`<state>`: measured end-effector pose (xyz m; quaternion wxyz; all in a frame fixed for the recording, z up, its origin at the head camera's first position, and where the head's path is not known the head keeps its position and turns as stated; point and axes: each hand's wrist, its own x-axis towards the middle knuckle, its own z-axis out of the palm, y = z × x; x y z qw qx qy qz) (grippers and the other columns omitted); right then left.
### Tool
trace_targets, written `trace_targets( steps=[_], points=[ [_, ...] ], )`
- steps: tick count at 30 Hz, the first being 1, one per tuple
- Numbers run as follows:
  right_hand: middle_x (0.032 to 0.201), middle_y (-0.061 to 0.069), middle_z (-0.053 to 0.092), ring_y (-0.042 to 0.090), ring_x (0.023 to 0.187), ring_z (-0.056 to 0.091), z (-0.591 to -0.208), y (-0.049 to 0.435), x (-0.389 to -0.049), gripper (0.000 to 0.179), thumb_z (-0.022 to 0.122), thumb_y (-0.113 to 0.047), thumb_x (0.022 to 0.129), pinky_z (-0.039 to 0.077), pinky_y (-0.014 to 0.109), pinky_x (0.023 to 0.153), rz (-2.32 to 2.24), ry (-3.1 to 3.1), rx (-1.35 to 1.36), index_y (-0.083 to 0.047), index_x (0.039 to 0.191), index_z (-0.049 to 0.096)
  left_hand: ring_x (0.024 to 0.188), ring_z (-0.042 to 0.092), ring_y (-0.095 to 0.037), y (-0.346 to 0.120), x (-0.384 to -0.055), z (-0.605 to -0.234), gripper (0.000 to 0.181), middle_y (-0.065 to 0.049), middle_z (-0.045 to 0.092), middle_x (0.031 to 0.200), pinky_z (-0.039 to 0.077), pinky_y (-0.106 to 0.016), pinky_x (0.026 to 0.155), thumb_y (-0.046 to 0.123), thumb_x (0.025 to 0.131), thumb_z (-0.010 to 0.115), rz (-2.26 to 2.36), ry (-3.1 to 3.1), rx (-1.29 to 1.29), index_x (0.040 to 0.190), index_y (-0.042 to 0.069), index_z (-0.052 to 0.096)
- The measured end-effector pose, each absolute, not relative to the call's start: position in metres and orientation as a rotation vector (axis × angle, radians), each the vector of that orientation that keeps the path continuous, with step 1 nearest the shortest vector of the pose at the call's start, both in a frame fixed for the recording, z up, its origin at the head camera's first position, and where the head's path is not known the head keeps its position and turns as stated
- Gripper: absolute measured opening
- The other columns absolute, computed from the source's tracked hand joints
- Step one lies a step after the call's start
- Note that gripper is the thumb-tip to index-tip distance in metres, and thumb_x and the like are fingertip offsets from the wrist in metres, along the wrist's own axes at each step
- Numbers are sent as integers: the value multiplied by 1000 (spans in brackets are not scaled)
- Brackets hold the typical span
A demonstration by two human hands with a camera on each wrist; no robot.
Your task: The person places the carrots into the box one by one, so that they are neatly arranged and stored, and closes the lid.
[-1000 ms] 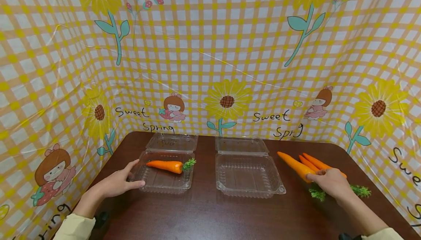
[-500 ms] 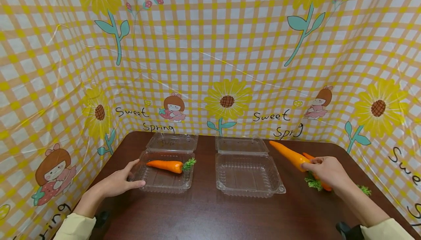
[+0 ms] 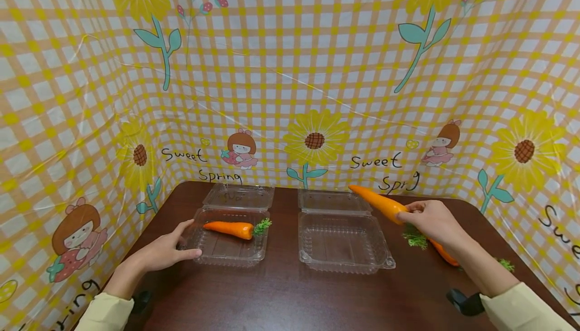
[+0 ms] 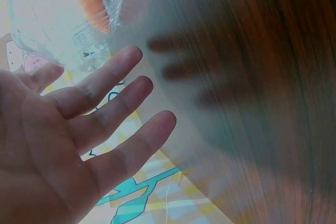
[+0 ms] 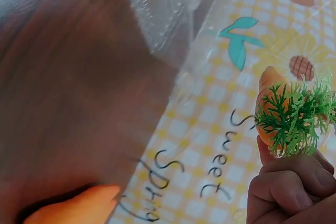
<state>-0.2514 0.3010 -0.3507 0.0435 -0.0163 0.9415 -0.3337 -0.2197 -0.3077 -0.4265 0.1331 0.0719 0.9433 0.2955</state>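
Observation:
My right hand (image 3: 432,222) pinches an orange carrot (image 3: 378,202) near its thick end. Held above the table, the carrot points its tip up and left, over the back right of the right clear plastic clamshell box (image 3: 337,248). Its frilly green top (image 5: 294,114) hangs by the fingers in the right wrist view. At the left side of the left clamshell box (image 3: 213,253) is my left hand (image 3: 160,250), its fingers spread and extended. A carrot (image 3: 231,229) lies across that box, its green top over the right rim.
Both boxes have their lids (image 3: 237,197) folded back. Another carrot (image 3: 443,253) lies on the dark brown table (image 3: 281,295) at right, partly hidden by my right arm, with a green top (image 3: 505,264) beyond it. A checked cloth (image 3: 272,94) hangs around the table's back and sides.
My right hand has lifted one carrot from the group at right and carried it up and leftward, toward the right box. My left hand stays in place.

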Motion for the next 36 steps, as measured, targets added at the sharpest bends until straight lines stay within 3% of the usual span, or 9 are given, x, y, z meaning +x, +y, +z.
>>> trace_targets(
  steps=[2,7,13,15,18,21,23,28,36],
  points=[
    [123,28,63,25,87,58,-349,293,-253,66,67,-43,94,43,31,68,-1033,2879,-60,10,132,59,120,58,-43,-307,-220,-426,97,-27,57,134,47,-61,94,54,92,67,860,2735,210,161,12,14],
    [104,19,68,17,64,43,-345,273,-259,60,71,-35,90,35,31,57,-1087,2866,-86,9,130,60,121,57,-46,-308,-220,-426,97,-30,57,134,47,-62,93,55,93,66,863,2734,226,161,10,13],
    [74,5,66,10,48,27,-340,250,-265,59,71,-30,90,29,27,47,-1112,2833,-140,10,132,59,123,55,-47,-308,-219,-426,98,-30,55,136,46,-61,96,60,92,64,849,2728,217,161,15,12],
    [72,5,67,9,46,25,-338,243,-267,57,70,-30,90,28,26,46,-1100,2828,-164,9,131,60,122,56,-46,-307,-218,-426,98,-29,56,135,46,-61,95,59,92,65,860,2730,212,161,14,13],
    [96,19,74,10,46,24,-336,232,-269,55,70,-28,89,27,26,46,-1099,2816,-208,9,129,62,121,58,-45,-307,-217,-425,97,-28,57,134,47,-61,94,57,92,66,871,2733,214,161,13,14],
    [124,31,65,10,47,23,-333,222,-272,54,69,-26,89,27,26,47,-1107,2797,-239,8,130,62,119,59,-44,-307,-217,-425,96,-27,58,133,48,-61,92,54,92,67,880,2732,214,161,13,14],
    [134,33,58,10,49,23,-332,215,-275,54,68,-25,89,28,26,49,-1122,2775,-264,8,131,61,119,59,-43,-307,-218,-426,96,-27,58,133,48,-61,91,53,93,68,884,2732,218,161,13,14],
    [129,30,62,11,49,24,-330,193,-280,53,70,-24,88,29,27,49,-1170,2725,-311,8,130,62,117,60,-42,-307,-219,-427,96,-26,59,132,48,-60,90,53,93,68,879,2740,218,161,12,15],
    [116,20,72,11,46,18,-331,156,-290,39,73,-21,85,24,27,48,-1171,2680,-393,4,114,72,118,60,-42,-306,-217,-427,95,-25,59,132,48,-60,92,53,92,69,876,2744,207,161,14,16]
  ],
)
